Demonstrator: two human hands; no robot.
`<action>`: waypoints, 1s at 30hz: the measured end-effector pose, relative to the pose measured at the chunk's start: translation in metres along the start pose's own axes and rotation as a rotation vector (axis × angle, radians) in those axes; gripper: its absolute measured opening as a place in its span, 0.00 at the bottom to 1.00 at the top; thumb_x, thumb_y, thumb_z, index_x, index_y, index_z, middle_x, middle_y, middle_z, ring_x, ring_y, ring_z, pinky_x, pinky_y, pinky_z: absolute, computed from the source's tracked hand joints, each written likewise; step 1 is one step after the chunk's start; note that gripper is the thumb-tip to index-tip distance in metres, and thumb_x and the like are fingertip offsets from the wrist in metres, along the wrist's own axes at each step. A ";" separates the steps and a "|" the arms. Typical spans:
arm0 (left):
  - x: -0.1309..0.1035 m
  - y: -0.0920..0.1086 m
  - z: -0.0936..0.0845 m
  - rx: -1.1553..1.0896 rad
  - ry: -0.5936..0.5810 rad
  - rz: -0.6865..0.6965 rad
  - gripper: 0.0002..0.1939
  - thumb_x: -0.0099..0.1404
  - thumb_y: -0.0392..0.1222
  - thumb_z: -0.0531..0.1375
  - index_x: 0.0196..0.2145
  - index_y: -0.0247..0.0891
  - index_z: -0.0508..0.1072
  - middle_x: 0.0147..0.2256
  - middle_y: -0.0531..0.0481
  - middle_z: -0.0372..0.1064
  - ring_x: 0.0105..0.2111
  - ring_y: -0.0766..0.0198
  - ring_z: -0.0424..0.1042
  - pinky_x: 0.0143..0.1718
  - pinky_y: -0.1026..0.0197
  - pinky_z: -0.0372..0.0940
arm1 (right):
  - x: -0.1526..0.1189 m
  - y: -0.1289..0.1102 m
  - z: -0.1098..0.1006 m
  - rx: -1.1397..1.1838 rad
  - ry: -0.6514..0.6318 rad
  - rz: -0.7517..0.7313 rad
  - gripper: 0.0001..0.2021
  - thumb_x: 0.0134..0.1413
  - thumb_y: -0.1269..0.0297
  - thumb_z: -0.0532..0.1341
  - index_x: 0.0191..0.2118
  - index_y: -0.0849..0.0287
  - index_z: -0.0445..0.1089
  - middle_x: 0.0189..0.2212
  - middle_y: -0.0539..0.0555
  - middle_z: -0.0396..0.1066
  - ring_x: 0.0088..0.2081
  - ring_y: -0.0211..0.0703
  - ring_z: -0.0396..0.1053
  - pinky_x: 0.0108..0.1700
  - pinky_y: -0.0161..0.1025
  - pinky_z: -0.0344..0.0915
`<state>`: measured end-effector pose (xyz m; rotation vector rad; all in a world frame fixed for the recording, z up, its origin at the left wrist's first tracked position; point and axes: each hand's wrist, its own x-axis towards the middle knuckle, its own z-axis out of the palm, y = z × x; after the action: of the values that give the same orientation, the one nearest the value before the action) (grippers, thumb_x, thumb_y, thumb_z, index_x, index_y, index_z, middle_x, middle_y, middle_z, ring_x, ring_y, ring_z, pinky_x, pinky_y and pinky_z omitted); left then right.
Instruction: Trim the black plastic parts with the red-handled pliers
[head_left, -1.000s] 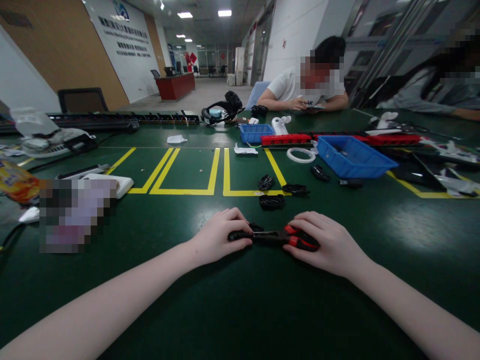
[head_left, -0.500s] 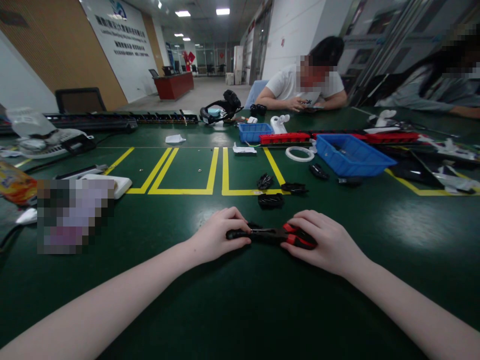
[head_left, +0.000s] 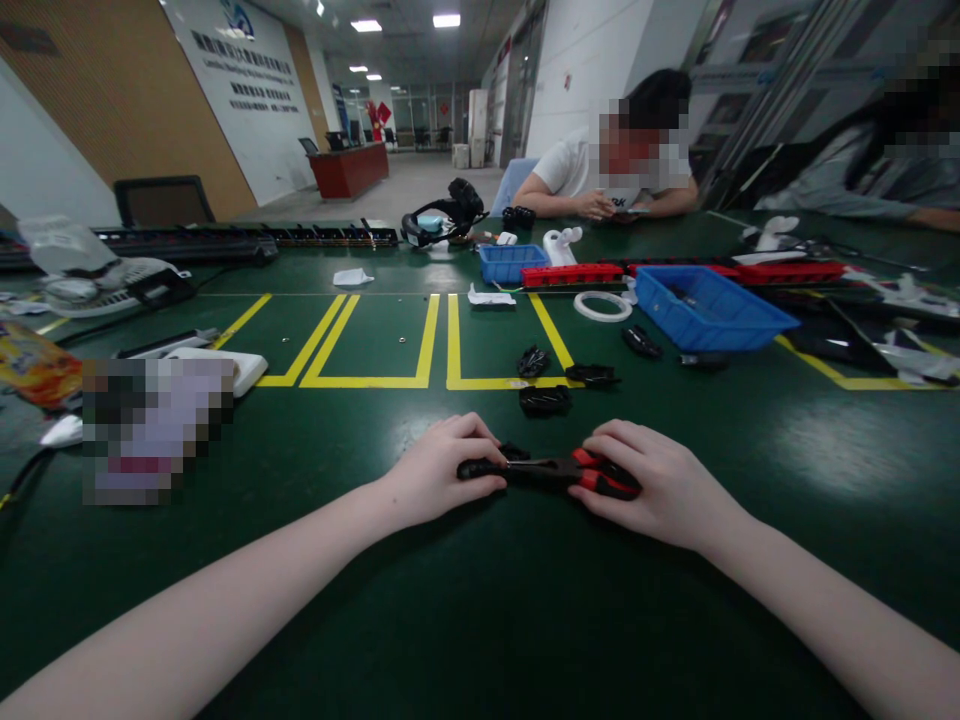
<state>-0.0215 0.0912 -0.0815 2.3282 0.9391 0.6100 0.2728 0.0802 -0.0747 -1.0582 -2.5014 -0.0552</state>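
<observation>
My right hand [head_left: 660, 490] is closed round the red and black handles of a pair of pliers [head_left: 551, 472], whose dark jaws point left. Between the thumb and fingers of my left hand [head_left: 442, 470] is a slim black piece [head_left: 480, 468]. A thin metallic length runs from that piece towards the plier jaws; whether the jaws grip it I cannot tell. Just behind the tools a small dark part [head_left: 514, 451] is partly hidden by my left fingers. Farther back lie several black ribbed parts, among them one lying flat [head_left: 545, 400].
A large blue bin [head_left: 712, 310] and a smaller blue bin [head_left: 514, 264] stand towards the back, near a white ring [head_left: 602, 306]. Yellow tape [head_left: 367, 383] marks the green table. At left lies a white device [head_left: 244, 370]. Across the table sits a person [head_left: 562, 170].
The whole view has shifted slightly, putting most things a few pixels to the right. Both hands keep the same hold on the pliers and the black piece.
</observation>
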 end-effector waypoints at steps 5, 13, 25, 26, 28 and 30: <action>0.001 0.000 -0.001 -0.012 0.012 0.018 0.08 0.65 0.40 0.65 0.43 0.40 0.78 0.46 0.47 0.70 0.47 0.56 0.70 0.48 0.51 0.66 | 0.000 0.004 0.004 0.006 0.011 -0.023 0.16 0.57 0.51 0.63 0.41 0.59 0.71 0.37 0.58 0.73 0.34 0.45 0.73 0.33 0.41 0.72; 0.002 -0.002 -0.002 -0.047 0.021 0.017 0.09 0.65 0.40 0.66 0.43 0.38 0.79 0.46 0.46 0.71 0.47 0.57 0.71 0.48 0.51 0.67 | 0.000 0.006 0.012 0.033 0.047 -0.011 0.15 0.56 0.50 0.62 0.41 0.57 0.72 0.37 0.59 0.73 0.32 0.47 0.73 0.30 0.44 0.72; 0.001 -0.001 -0.004 -0.014 -0.009 0.001 0.10 0.66 0.42 0.65 0.45 0.40 0.78 0.47 0.46 0.69 0.48 0.56 0.70 0.48 0.50 0.66 | -0.002 0.017 0.011 0.031 0.054 -0.025 0.16 0.54 0.48 0.63 0.42 0.55 0.73 0.38 0.59 0.74 0.34 0.51 0.72 0.30 0.50 0.72; 0.001 -0.001 -0.004 -0.015 -0.005 0.008 0.10 0.66 0.41 0.65 0.45 0.39 0.78 0.47 0.46 0.69 0.47 0.56 0.70 0.48 0.51 0.66 | -0.002 0.017 0.011 0.026 0.055 -0.029 0.16 0.54 0.49 0.62 0.42 0.55 0.73 0.38 0.59 0.74 0.34 0.51 0.72 0.30 0.49 0.72; 0.001 -0.002 -0.003 -0.020 0.003 0.021 0.10 0.66 0.41 0.65 0.45 0.39 0.78 0.46 0.46 0.70 0.47 0.57 0.70 0.48 0.51 0.67 | -0.003 0.015 0.012 0.019 0.064 -0.042 0.16 0.55 0.49 0.62 0.42 0.56 0.73 0.38 0.60 0.73 0.34 0.51 0.72 0.30 0.49 0.72; 0.001 -0.004 -0.002 -0.030 0.012 0.029 0.10 0.65 0.41 0.66 0.44 0.39 0.79 0.46 0.46 0.70 0.47 0.57 0.70 0.48 0.51 0.67 | -0.003 0.012 0.013 0.017 0.073 -0.044 0.16 0.55 0.49 0.63 0.42 0.56 0.74 0.38 0.60 0.73 0.34 0.51 0.72 0.31 0.48 0.72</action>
<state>-0.0237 0.0951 -0.0820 2.3178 0.8968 0.6456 0.2788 0.0893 -0.0889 -0.9770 -2.4548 -0.0834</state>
